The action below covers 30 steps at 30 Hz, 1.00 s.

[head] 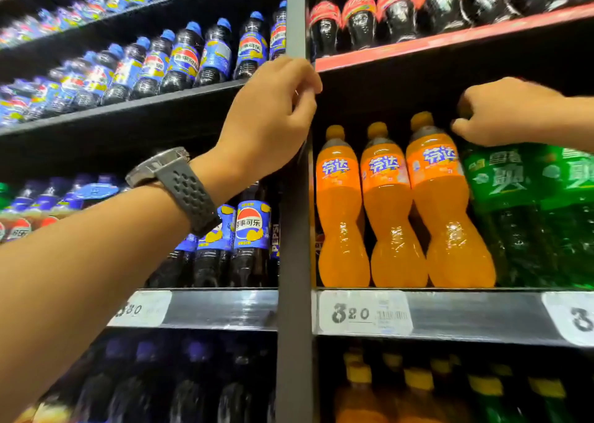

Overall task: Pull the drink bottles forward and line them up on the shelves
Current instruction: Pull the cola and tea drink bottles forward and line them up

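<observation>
One green bottle [501, 197] stands at the front edge of the shelf [475, 316], its top gripped from above by the right hand [501, 114], just beside three orange bottles [389, 204]; the left hand [270, 114] curls its fingers round the grey upright [294, 262].

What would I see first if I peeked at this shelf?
Three bright orange bottles stand in a row on the middle right shelf. A left hand wearing a dark watch rests against the grey post, and the right hand curls over the top of a green bottle.
</observation>
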{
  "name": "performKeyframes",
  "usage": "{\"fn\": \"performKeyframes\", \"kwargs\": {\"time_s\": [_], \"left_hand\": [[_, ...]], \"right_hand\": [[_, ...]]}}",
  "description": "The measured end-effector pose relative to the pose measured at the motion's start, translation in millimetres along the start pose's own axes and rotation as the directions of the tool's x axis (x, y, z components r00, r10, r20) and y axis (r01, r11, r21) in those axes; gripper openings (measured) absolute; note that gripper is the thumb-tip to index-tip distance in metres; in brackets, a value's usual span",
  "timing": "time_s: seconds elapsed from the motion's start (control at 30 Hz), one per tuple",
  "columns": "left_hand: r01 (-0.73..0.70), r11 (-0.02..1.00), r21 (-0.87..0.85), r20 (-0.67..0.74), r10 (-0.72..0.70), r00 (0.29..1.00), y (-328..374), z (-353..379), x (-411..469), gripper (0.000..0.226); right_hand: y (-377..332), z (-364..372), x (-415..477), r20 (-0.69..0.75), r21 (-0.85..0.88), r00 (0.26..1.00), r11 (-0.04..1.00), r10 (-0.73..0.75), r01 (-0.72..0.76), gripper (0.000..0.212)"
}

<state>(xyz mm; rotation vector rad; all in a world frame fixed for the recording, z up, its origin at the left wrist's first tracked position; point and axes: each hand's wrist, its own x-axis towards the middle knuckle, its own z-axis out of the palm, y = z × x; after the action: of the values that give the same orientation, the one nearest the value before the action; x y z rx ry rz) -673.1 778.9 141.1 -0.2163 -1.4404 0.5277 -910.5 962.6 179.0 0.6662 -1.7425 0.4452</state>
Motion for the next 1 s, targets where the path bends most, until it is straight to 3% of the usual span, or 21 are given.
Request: {"fn": "performKeyframes", "kwargs": {"time_s": [0.1, 0.2, 0.3, 0.53, 0.67, 0.83, 0.9, 1.0], "left_hand": [[0.066, 0.998, -0.016, -0.029, -0.066, 0.997, -6, -11, -8, 0.020], [0.193, 0.981, -0.038, -0.047, -0.194, 0.980, -14, -30, -15, 0.020], [0.355, 0.933, -0.065, 0.002, -0.356, 0.935, -20, -53, -25, 0.019], [0.595, 0.800, 0.075, 0.086, -0.599, 0.796, -22, -106, -68, 0.016], [0.634, 0.737, 0.236, 0.161, -0.673, 0.722, -12, -128, -101, 0.015], [0.670, 0.634, 0.386, 0.252, -0.771, 0.585, 3, -151, -128, 0.012], [0.677, 0.612, 0.408, 0.276, -0.790, 0.548, 11, -157, -137, 0.011], [0.715, 0.576, 0.397, 0.304, -0.817, 0.489, 29, -165, -152, 0.010]], "right_hand": [[-12, -1, -6, -0.207, -0.029, 0.978, 0.999, -0.039, 0.034, 0.045], [-41, -14, -15, -0.421, 0.064, 0.891, 0.974, -0.170, 0.216, 0.040], [-76, -33, -31, -0.499, 0.193, 0.826, 0.896, -0.262, 0.401, 0.036], [-147, -39, -81, -0.461, 0.436, 0.821, 0.720, -0.336, 0.540, 0.031], [-164, -29, -106, -0.417, 0.520, 0.867, 0.710, -0.274, 0.475, 0.036], [-174, -26, -125, -0.403, 0.492, 0.890, 0.769, -0.214, 0.408, 0.038], [-177, -27, -134, -0.418, 0.521, 0.884, 0.741, -0.212, 0.424, 0.037], [-188, -33, -150, -0.355, 0.683, 0.915, 0.616, -0.190, 0.393, 0.031]]}}
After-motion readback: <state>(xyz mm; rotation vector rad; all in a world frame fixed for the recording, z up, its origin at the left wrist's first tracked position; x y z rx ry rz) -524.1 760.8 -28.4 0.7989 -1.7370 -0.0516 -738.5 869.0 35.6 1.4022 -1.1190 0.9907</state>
